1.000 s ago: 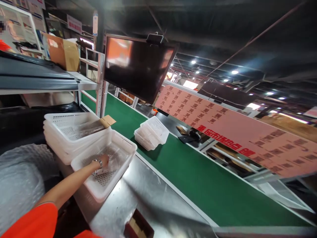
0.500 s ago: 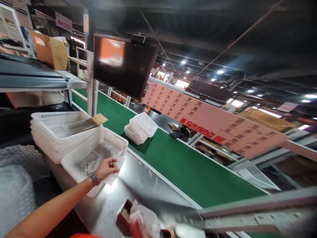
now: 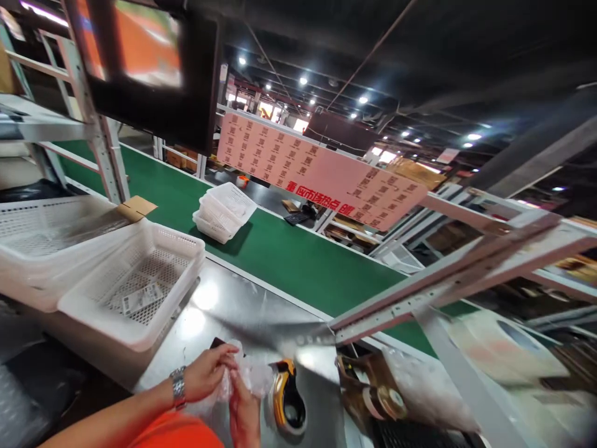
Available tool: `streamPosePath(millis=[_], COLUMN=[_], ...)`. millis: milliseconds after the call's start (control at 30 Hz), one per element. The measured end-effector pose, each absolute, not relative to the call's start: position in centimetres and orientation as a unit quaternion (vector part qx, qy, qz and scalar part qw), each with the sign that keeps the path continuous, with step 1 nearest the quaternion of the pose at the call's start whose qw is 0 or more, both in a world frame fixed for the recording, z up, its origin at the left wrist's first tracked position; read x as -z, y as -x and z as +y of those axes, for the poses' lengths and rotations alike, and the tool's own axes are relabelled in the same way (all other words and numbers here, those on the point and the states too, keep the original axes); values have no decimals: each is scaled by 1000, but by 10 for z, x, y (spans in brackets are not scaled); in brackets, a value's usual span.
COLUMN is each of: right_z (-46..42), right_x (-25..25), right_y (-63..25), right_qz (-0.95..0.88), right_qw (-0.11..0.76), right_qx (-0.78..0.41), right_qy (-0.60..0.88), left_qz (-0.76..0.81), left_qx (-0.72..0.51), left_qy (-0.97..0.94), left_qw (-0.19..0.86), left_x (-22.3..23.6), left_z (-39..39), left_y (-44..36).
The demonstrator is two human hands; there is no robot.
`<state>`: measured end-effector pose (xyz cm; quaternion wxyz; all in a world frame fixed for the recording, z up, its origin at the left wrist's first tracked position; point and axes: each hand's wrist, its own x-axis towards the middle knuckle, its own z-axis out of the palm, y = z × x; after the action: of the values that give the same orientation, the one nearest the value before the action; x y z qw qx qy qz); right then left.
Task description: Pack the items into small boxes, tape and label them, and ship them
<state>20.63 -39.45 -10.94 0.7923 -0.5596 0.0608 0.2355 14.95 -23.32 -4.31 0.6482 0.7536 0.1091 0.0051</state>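
Low over the metal bench, my left hand (image 3: 205,372), with a watch at the wrist, pinches crumpled clear plastic wrap (image 3: 256,375). My right hand (image 3: 245,407) grips the same wrap from the near side, close to the left fingers. What the wrap encloses, if anything, I cannot make out. A dark edge of some object shows just behind the left fingers. Right of my hands lies a yellow and black tape dispenser (image 3: 289,401). On the bench's left side, a white perforated basket (image 3: 135,286) holds a small labelled clear packet (image 3: 142,298).
Stacked white baskets (image 3: 28,249) hold a packet with a cardboard end at the left. Behind the bench runs a green conveyor belt (image 3: 298,267) carrying small white baskets (image 3: 224,211). A metal frame (image 3: 420,292) rises at right, beside tape rolls (image 3: 385,401). A monitor (image 3: 149,74) hangs above left.
My left hand has moved from the basket's edge, rightward and nearer, to meet my right hand at the wrap. The view has swung right, bringing the tape dispenser into full sight.
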Motion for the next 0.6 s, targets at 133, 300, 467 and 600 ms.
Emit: streamPosePath(millis=[133,300,467,600], right_z=[-398,-401,-402,-408], right_x=[115,114,110,99], right_y=[-208,-206,-202,-214], right_qz=[136,158,169,201], right_qw=[816,841,827,803], right_qx=[-229,-202,-218,-159], right_qy=[512,477,489,539], left_qz=[222,277,252,266], left_qx=[-112,-127,25,-20], left_qy=[-775,-804,-768,-766], left_qw=[581,511,588,585], left_x=[49,60,73,70], left_z=[-229,-219,-213,-208], left_y=[-156,-164,-162,-163])
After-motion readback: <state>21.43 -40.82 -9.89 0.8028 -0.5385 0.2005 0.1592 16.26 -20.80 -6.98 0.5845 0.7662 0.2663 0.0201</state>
